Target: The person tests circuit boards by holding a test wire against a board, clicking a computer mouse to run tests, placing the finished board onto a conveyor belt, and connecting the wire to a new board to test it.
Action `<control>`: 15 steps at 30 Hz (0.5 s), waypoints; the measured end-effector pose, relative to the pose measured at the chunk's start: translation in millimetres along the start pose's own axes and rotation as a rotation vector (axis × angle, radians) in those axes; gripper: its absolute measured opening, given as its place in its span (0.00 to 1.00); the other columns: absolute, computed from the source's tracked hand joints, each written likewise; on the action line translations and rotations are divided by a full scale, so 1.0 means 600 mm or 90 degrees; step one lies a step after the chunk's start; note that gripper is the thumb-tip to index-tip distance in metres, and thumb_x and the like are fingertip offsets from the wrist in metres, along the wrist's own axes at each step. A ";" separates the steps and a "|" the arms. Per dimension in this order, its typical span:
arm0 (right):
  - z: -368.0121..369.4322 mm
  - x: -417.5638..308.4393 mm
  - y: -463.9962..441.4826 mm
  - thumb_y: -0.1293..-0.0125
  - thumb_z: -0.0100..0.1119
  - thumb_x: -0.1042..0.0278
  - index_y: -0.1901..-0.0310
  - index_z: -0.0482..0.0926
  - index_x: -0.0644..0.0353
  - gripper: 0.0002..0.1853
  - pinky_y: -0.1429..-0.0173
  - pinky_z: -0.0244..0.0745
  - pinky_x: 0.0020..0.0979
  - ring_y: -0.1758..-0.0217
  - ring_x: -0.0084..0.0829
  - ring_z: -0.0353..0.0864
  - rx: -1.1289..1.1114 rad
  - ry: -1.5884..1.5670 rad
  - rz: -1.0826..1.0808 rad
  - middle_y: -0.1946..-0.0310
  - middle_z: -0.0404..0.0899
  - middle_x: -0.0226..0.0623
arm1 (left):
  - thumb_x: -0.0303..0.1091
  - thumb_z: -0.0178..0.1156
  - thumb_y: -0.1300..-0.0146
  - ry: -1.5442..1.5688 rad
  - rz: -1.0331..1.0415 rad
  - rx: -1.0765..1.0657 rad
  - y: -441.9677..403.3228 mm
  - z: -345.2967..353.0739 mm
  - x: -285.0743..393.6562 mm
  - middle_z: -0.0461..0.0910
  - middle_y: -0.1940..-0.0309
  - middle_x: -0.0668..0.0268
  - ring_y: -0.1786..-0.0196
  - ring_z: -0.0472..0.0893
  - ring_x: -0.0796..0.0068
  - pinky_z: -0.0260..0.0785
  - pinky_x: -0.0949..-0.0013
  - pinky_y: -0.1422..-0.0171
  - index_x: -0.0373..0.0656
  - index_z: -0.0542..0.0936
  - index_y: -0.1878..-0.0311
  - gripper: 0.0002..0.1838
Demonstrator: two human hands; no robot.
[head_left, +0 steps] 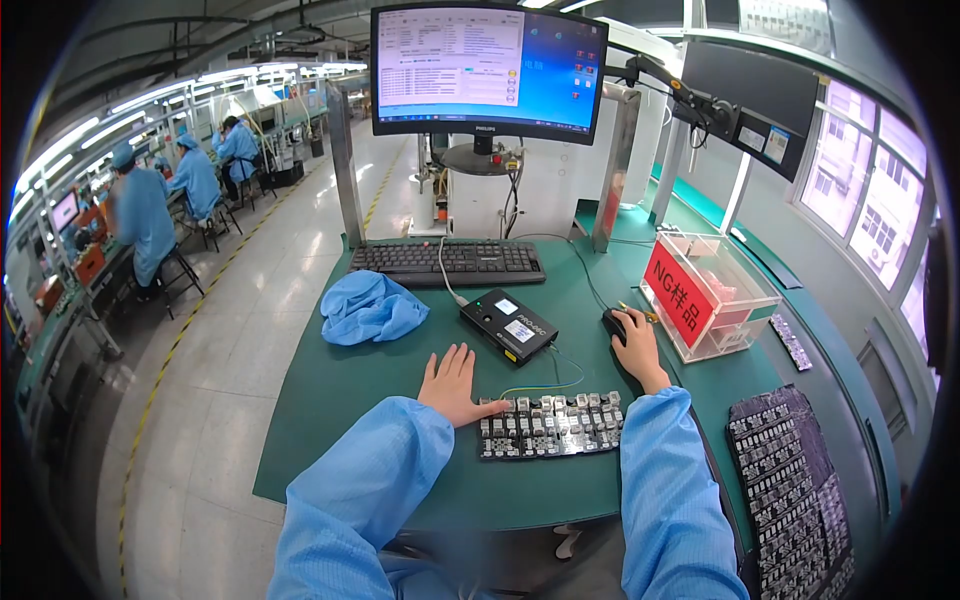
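My left hand (457, 387) lies flat on the green mat (400, 370), fingers spread, its thumb touching the left end of a panel of small circuit boards (550, 427). My right hand (638, 350) rests over a black mouse (613, 324), right of the panel, its fingers curved round it. Between the hands and the keyboard (447, 262) sits a black box labelled PRO-06C (508, 326), with a white cable plugged in and thin wires running toward the panel. A crumpled blue cloth (372, 308) lies left of the box.
A lit monitor (488, 70) stands behind the keyboard. A clear bin with a red label (705, 300) stands at the right. Several more board panels (785, 480) lie at the far right. People in blue gowns (145, 215) are at a bench on the left.
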State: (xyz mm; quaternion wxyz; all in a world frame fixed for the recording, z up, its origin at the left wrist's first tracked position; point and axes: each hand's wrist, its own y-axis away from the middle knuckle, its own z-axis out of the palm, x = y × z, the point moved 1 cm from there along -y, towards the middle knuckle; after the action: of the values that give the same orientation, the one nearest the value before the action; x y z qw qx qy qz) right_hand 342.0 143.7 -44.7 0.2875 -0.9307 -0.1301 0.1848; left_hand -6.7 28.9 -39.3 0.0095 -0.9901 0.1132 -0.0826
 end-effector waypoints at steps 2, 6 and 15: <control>-0.003 -0.003 0.000 0.45 0.60 0.71 0.41 0.73 0.51 0.26 0.38 0.69 0.43 0.45 0.50 0.72 -0.002 -0.001 0.000 0.40 0.68 0.44 | 0.83 0.43 0.50 0.000 -0.001 -0.001 0.000 -0.001 0.001 0.44 0.24 0.54 0.21 0.39 0.62 0.28 0.53 0.20 0.33 0.50 0.26 0.64; -0.002 -0.001 0.000 0.45 0.60 0.71 0.41 0.73 0.51 0.26 0.38 0.69 0.43 0.44 0.51 0.72 -0.001 -0.002 0.000 0.40 0.68 0.44 | 0.83 0.44 0.50 0.002 0.001 -0.003 0.000 -0.001 0.001 0.44 0.24 0.54 0.21 0.39 0.62 0.28 0.53 0.20 0.33 0.50 0.26 0.64; -0.001 -0.001 -0.001 0.46 0.61 0.72 0.41 0.73 0.51 0.27 0.38 0.69 0.43 0.44 0.50 0.72 -0.008 0.004 0.005 0.40 0.68 0.44 | 0.83 0.44 0.50 0.001 0.003 0.002 0.000 0.000 0.000 0.44 0.24 0.54 0.21 0.40 0.61 0.28 0.52 0.20 0.33 0.50 0.26 0.64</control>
State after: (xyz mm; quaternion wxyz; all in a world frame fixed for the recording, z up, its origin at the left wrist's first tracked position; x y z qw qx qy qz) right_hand 341.7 143.5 -43.6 0.2816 -0.9335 -0.1267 0.1821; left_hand -6.7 29.0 -39.4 0.0112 -0.9897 0.1156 -0.0838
